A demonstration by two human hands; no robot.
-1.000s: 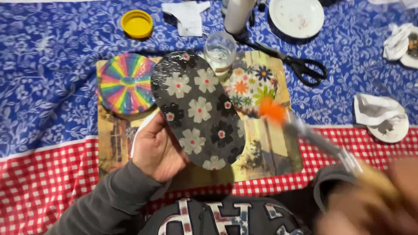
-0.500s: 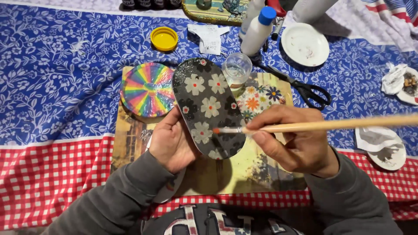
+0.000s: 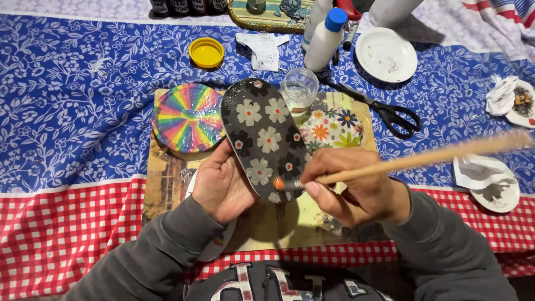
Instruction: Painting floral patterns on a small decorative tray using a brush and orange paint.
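Partly, the left hand [image 3: 223, 187] hides the flowered oval's [image 3: 264, 136] edge.

left hand [image 3: 220, 187] steadying floral oval tray [image 3: 264, 136], right hand [image 3: 354, 187] gripping paintbrush [image 3: 401, 161] — tip touching tray

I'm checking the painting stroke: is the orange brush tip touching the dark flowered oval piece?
Touching. The head view shows the brush tip pressed against the oval piece near its lower end, with no gap.

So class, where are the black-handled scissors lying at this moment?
In the head view, the scissors lie on the blue floral cloth right of centre, between the small clear cup and the white plate.
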